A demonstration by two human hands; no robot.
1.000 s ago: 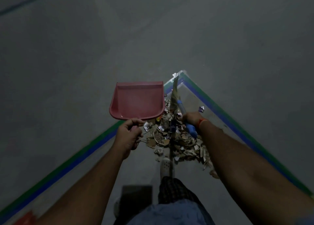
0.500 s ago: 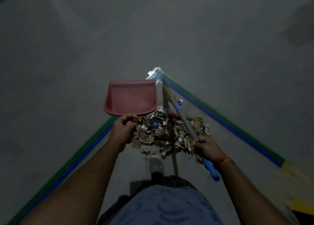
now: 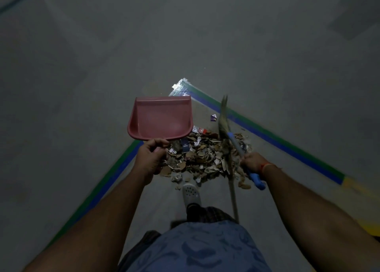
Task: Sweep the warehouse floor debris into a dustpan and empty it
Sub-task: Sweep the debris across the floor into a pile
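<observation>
Green and blue tape [image 3: 267,136] borders the debris pile [image 3: 205,158]; left hand [image 3: 151,160] grips the dustpan [image 3: 161,118] at eleven o'clock, right hand [image 3: 254,162] grips the broom [image 3: 236,144].

The scene is dim and underexposed, with a grey-green cast over the floor [image 3: 82,86]. The broom [image 3: 223,119] bristles are smeared by motion blur. Wide-angle distortion bends the tape lines [image 3: 277,140], and a faint glare sits on crumpled foil at their corner

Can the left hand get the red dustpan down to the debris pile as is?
Probably yes: the left hand holds the red plastic dustpan beside the heap of cardboard and paper scraps, with nothing between them.
</observation>
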